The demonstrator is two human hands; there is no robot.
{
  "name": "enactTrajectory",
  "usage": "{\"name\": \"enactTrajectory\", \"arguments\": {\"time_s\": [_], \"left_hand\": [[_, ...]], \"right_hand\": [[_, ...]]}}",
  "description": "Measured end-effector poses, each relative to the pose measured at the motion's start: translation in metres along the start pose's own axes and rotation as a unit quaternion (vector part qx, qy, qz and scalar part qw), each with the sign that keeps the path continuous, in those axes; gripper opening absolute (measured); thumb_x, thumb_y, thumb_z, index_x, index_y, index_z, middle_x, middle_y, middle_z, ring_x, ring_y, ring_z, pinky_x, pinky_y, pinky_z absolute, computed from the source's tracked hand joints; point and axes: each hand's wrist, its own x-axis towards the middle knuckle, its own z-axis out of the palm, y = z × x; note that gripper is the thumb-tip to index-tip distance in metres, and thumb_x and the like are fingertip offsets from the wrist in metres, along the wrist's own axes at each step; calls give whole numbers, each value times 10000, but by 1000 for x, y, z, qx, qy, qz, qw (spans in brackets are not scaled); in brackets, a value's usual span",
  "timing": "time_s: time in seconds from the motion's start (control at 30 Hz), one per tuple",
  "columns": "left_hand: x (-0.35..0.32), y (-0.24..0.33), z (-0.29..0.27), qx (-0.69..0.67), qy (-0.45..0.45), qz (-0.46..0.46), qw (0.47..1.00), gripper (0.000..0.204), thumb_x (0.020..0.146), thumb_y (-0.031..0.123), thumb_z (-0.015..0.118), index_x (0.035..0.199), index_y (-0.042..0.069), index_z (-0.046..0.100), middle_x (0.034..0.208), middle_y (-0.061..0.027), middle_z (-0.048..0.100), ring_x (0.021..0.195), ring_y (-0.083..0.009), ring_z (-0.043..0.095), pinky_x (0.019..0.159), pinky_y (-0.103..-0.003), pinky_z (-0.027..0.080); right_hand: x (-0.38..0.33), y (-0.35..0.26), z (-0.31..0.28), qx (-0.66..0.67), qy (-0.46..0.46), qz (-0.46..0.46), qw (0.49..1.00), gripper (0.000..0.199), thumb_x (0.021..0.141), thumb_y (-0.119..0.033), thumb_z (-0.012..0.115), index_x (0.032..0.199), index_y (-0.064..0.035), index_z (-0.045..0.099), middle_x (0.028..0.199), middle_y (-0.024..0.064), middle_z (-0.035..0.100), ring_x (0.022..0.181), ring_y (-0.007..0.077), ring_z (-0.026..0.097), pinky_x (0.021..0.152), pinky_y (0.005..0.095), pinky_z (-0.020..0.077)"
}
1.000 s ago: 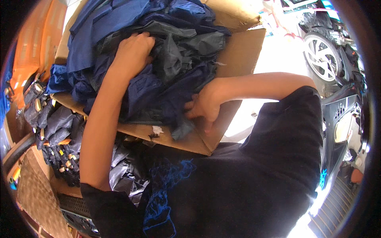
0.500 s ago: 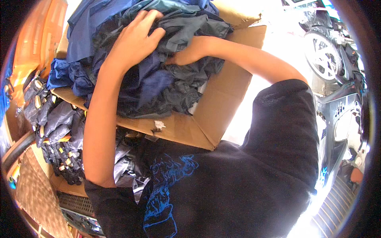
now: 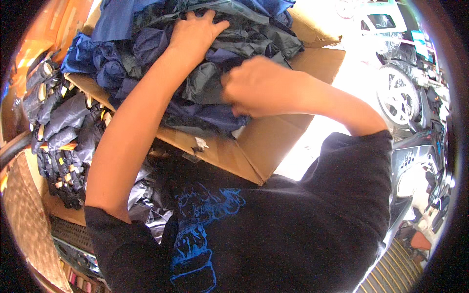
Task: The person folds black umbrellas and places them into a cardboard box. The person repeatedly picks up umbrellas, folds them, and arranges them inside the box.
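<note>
T-shirt [image 3: 298, 224], black with a blue line drawing on the chest, fills the lower middle of the view. Above it sits a tan cardboard box [image 3: 288, 136], tilted, one corner pointing at the wearer. A heap of thin, crinkled cloth [image 3: 205, 85], navy and dark grey, lies in the box and spills over its left edge. At the right stands a dark motorbike [image 3: 415, 161]; at the left hang black bundles [image 3: 66, 122] with pale tips. A white spoked wheel [image 3: 398, 95] shows above the motorbike's body. The two hands are apart. The right hand [image 3: 256, 88], blurred and curled, is at the cloth's near right side; whether it grips any cannot be told. The left hand [image 3: 195, 36] rests on the grey cloth, fingers spread. A small torn white patch [image 3: 201, 143] marks the near flap.
</note>
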Motion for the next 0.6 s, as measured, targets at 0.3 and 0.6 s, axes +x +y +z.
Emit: {"name": "enactTrajectory", "arguments": {"time_s": [0.3, 0.6], "left_hand": [[-9, -16, -5, -121, 6, -19, 993, 812, 619, 33, 762, 1335, 236, 437, 1368, -139, 444, 1099, -403, 551, 867, -464, 529], [-19, 36, -57, -203, 239, 215, 925, 477, 615, 219, 723, 1050, 100, 567, 1101, -98, 544, 1150, -301, 473, 993, -521, 328]], "right_hand": [[71, 74, 17, 31, 6, 57, 998, 435, 883, -285, 572, 1230, -26, 537, 1112, 232, 620, 1054, 388, 590, 927, 462, 458], [65, 121, 17, -16, 23, 117, 993, 320, 890, -255, 558, 1123, -39, 595, 1161, 158, 612, 1073, 285, 567, 936, 398, 433]]}}
